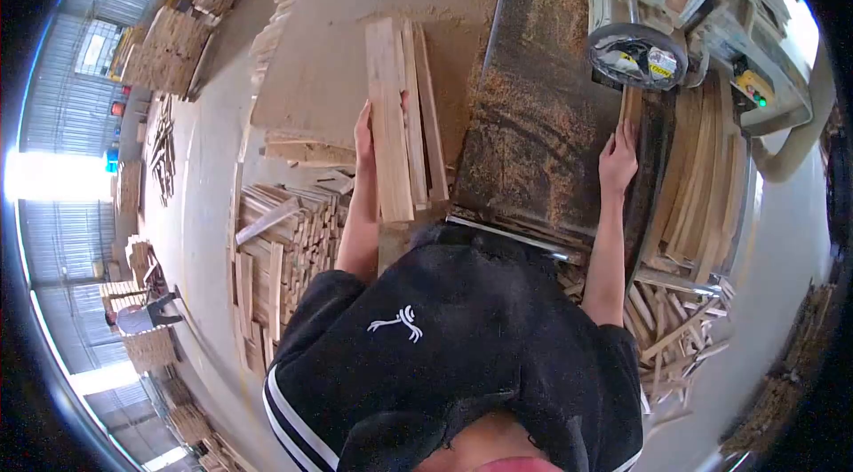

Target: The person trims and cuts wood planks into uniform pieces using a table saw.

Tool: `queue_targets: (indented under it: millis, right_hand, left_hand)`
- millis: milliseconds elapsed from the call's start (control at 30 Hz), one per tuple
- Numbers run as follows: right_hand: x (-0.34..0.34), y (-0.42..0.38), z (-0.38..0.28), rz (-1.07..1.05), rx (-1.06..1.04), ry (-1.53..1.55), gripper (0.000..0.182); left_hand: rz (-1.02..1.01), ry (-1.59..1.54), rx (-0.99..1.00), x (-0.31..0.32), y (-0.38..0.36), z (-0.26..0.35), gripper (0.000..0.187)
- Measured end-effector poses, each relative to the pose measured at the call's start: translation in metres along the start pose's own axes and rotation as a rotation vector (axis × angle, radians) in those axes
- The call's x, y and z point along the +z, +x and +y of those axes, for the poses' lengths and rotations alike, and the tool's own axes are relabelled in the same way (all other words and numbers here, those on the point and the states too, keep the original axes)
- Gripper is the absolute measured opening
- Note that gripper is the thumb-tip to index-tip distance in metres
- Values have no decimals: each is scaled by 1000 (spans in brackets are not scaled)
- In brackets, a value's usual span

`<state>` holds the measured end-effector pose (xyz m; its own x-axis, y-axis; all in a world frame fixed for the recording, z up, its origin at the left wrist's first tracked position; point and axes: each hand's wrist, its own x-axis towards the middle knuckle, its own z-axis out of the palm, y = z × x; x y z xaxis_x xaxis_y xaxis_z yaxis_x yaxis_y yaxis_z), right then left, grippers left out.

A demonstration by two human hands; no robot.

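My left hand (364, 136) is closed around the side of a pale wooden board (389, 130). Narrower boards (426, 108) lie right beside it, on the dusty brown work surface. Over on the machine's dark table (542, 117), strewn with sawdust, my right hand (619, 163) grips the near end of a narrow wooden strip (631, 105). The strip's far part passes beneath the machine's round guard (638, 56) and is hidden there.
Long wood strips (697, 174) are stacked right of the machine table, above a heap of offcuts (671, 330). More cut pieces (302, 241) are piled at left. A lit control box (753, 88) sits on the machine. Another person (147, 317) stands far left.
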<state>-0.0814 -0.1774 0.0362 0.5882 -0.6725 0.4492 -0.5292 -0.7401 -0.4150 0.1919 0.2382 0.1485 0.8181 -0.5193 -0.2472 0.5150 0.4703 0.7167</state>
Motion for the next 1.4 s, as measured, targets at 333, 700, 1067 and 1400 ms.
queue_targets:
  millis: [333,700,1067,1400]
  right_hand:
    - [9,14,-53,-174,295,1018,29]
    - [-136,-131,-72,-1004,854,1519,70]
    - [-144,-222,-29,-292,1161,1264,45]
    - [-114,-174,-38,-222,97,110,67]
  left_hand:
    - [-160,-176,-74,42,31,-109,61]
    - [-156,639,-442,144,-29,-177,51]
    - [-580,322,-730,162,-48,-229,74]
    - [-707,355,-663,216,-31,-283,83]
